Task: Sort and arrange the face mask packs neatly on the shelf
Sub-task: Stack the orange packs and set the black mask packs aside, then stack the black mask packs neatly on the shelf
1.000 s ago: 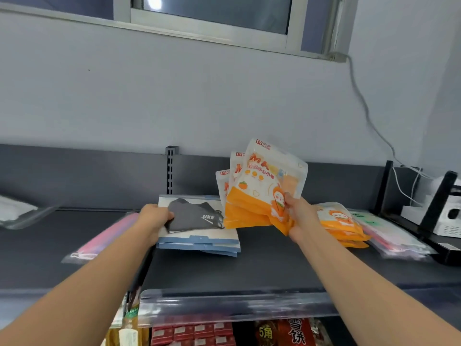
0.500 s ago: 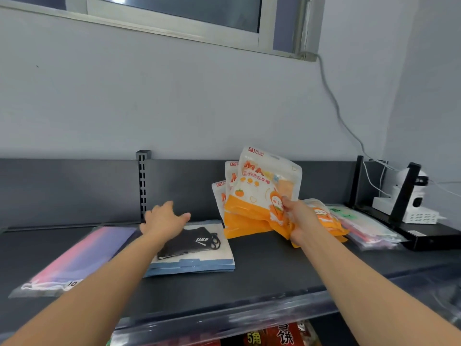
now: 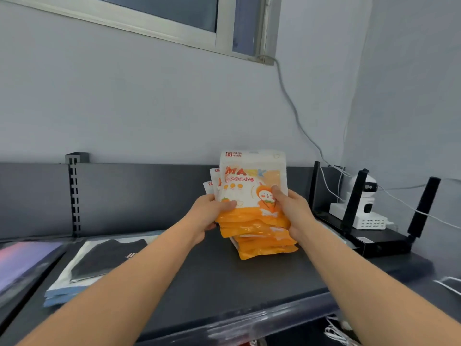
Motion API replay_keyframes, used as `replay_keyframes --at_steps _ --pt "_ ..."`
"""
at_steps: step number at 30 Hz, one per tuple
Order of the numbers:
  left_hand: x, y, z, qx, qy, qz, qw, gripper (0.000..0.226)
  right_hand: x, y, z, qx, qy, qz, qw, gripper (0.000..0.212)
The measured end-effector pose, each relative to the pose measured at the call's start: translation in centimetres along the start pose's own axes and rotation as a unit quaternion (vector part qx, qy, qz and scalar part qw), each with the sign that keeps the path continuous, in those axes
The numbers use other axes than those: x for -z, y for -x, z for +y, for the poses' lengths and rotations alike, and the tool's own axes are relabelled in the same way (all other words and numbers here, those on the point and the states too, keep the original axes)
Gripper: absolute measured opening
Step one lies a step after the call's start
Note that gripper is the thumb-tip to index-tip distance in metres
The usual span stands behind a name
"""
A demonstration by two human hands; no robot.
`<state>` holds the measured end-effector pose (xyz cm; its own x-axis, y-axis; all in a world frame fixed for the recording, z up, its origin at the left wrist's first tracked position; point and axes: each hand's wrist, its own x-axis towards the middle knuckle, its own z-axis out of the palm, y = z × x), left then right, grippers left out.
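Orange-and-white mask packs (image 3: pixel 252 176): fanned bundle, upright. The front pack is printed MASK with a cartoon figure, and all have orange bands along the bottom. Held over the right half of the dark shelf (image 3: pixel 224 283), in front of its back panel.

Left hand (image 3: pixel 210 216) clamps the bundle's left edge, thumb across the front. Right hand (image 3: pixel 293 211) clamps the right edge the same way.

Left, well apart: flat stack of black-mask packs (image 3: pixel 104 258), blurred, and a pink-purple pack (image 3: pixel 22 260) cut off at the frame edge.

Right: black router (image 3: pixel 381 242) with a white camera (image 3: pixel 366 196) behind it.

Cannot tell whether the lowest pack touches the shelf. Pack count unclear.
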<state>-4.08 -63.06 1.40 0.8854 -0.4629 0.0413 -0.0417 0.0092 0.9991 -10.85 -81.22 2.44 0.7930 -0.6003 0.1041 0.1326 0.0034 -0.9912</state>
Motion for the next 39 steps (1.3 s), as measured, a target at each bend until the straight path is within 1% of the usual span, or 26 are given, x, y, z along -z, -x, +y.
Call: replay_keyframes --at_steps 3,5,7,8,11,14,17,21,23,25,28,30,34,37,39 --pt "-1.6 -1.3 -0.2 0.000 0.021 0.044 0.999 0.031 1.0 -1.4 -0.8 0.006 0.077 -0.025 0.997 0.028" --pt "-1.7 -1.6 -0.2 0.001 0.036 0.067 0.997 0.035 0.8 -2.0 -1.1 -0.001 0.115 -0.059 0.992 0.028" --pt "-0.9 -1.4 0.1 0.007 0.031 0.087 0.996 0.032 -0.2 -2.1 -1.1 -0.009 0.144 -0.096 0.985 0.029" --pt "-0.1 -1.2 0.2 0.016 0.026 0.099 0.995 0.032 -0.9 -2.2 -1.0 -0.011 0.155 -0.110 0.982 0.030" --pt "2.2 -0.5 0.0 0.070 0.021 0.133 0.988 0.050 -3.0 -2.1 -0.6 -0.013 0.207 -0.146 0.967 0.035" --pt "3.5 0.4 -0.7 0.099 -0.028 0.167 0.981 0.051 -4.5 -1.8 0.4 -0.015 0.269 -0.200 0.942 0.041" --pt "4.4 0.9 -1.8 0.145 -0.081 0.187 0.968 0.059 -5.3 -1.6 1.6 0.023 0.363 -0.234 0.902 0.046" --pt "4.8 0.8 -2.6 0.181 -0.141 0.197 0.953 0.070 -6.3 -1.5 3.0 0.085 0.531 -0.233 0.810 0.046" --pt "4.4 0.7 -2.8 0.180 -0.185 0.199 0.945 0.063 -6.8 -1.6 3.4 0.105 0.584 -0.217 0.775 0.047" --pt "4.2 0.5 -3.1 0.166 -0.231 0.207 0.936 0.056 -7.0 -1.9 3.9 0.126 0.612 -0.196 0.756 0.048" --pt "4.0 0.5 -3.6 0.139 -0.292 0.205 0.924 0.052 -7.2 -1.9 4.4 0.141 0.632 -0.176 0.742 0.044" --pt "3.8 0.5 -3.9 0.126 -0.342 0.197 0.910 0.057 -7.3 -1.4 4.7 0.155 0.637 -0.157 0.739 0.039" --pt "3.5 0.7 -3.9 0.092 -0.379 0.192 0.901 0.061 -7.3 -0.5 4.4 0.198 0.644 -0.116 0.730 0.028" --pt "4.4 1.5 -3.2 0.058 -0.385 0.213 0.896 0.056 -7.7 -0.2 3.6 0.243 0.620 -0.103 0.739 0.023" --pt "6.1 2.5 -2.6 0.048 -0.411 0.229 0.881 0.041 -8.6 0.4 3.1 0.267 0.585 -0.121 0.756 0.024"
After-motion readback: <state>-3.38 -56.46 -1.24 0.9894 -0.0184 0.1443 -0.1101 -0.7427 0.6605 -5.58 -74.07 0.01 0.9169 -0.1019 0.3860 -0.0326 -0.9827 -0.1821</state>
